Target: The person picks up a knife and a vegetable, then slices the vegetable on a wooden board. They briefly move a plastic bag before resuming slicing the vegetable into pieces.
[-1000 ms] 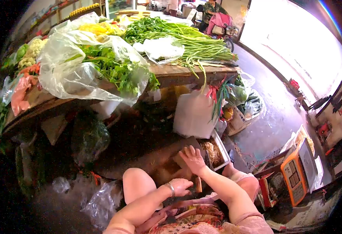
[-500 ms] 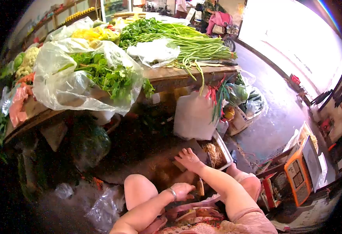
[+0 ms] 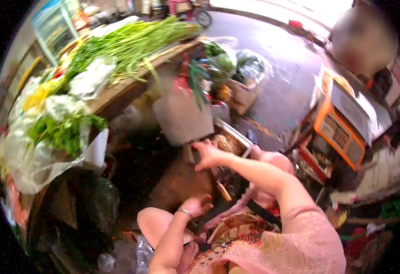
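Observation:
My right hand (image 3: 207, 154) is stretched out with its fingers apart, close to the lower edge of a pale hanging bag (image 3: 181, 116) and beside a white box (image 3: 232, 137) of brownish roots or sprouts. Lower down and nearer my knee, my left hand (image 3: 197, 205), with a bracelet on the wrist, is blurred; its fingers are dim and I cannot make out anything in them. A wooden handle (image 3: 224, 192) lies to the right of my left hand, apart from it.
Long green beans (image 3: 136, 45) and bagged leafy greens (image 3: 63, 132) lie on a wooden table at the left. An orange-edged scale (image 3: 339, 132) stands at the right. Bagged vegetables (image 3: 250, 68) sit on the floor beyond. A person (image 3: 364, 41) is at the upper right.
The view has swung to the right, so the table sits further left. My right hand has lifted toward the pale bag. A person has come into view.

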Motion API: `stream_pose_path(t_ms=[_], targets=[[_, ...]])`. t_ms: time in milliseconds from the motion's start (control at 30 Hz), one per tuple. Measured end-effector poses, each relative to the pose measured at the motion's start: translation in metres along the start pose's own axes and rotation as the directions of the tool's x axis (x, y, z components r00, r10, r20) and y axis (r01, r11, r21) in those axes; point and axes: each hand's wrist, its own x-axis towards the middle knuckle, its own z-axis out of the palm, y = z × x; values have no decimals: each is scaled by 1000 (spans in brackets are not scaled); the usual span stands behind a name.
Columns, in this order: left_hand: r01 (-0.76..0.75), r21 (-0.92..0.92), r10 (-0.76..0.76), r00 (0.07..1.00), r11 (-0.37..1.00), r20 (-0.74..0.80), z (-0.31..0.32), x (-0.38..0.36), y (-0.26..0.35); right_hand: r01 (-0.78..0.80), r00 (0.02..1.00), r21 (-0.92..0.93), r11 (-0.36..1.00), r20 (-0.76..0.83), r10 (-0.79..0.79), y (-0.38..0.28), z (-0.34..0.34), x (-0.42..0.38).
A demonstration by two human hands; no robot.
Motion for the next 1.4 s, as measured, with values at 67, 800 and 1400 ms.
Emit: stream_pose_path(t_ms=[67,800,1400], targets=[[18,-49,-19,1000,999,-19,4,2,-4,-149,989,116,982,11,148,-12,-65,-32],[38,-617,-331,869,786,-368,-60,-59,29,-74,435,955,286,-227,871,305,59,-301],[-316,-899,-866,303,302,-397,-2,-254,-85,400,677,677,-617,235,697,390,170,-301]])
